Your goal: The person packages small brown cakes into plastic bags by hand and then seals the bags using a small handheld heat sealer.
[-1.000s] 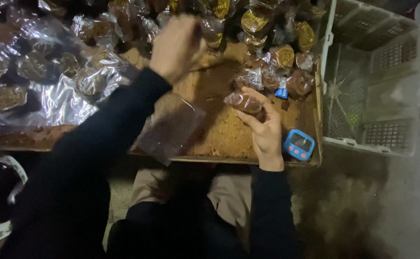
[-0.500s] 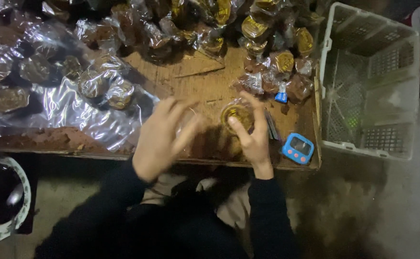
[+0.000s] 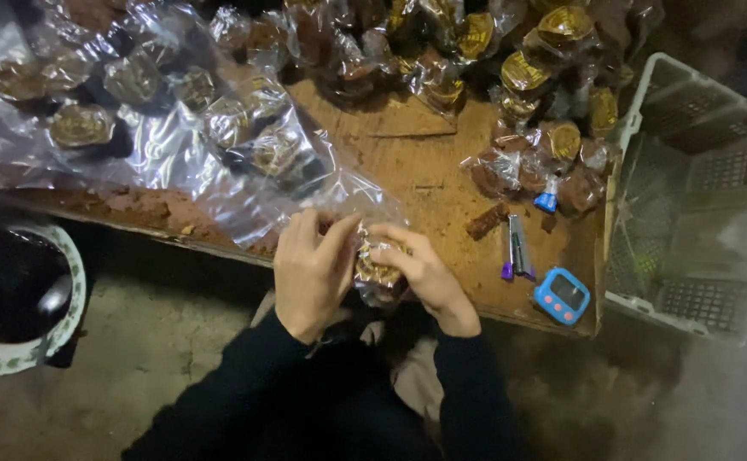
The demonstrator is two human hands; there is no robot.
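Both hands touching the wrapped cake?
Touching. Head view: left hand and right hand both close their fingers around the wrapped cake, no gap visible.

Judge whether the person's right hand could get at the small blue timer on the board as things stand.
Probably yes. The blue timer lies in the open just beside the right hand, nothing between them, though that hand first has to let go of the wrapped cake both hands hold.

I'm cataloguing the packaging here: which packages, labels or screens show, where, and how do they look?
Wrapped piece: between left hand and right hand, clear crinkled film, gold-brown.
Packet pile: board's far edge, clear bags, round gold labels.
Timer: board's near right corner, blue, dark small screen.
Plastic sheet: left, clear, over brown pieces.
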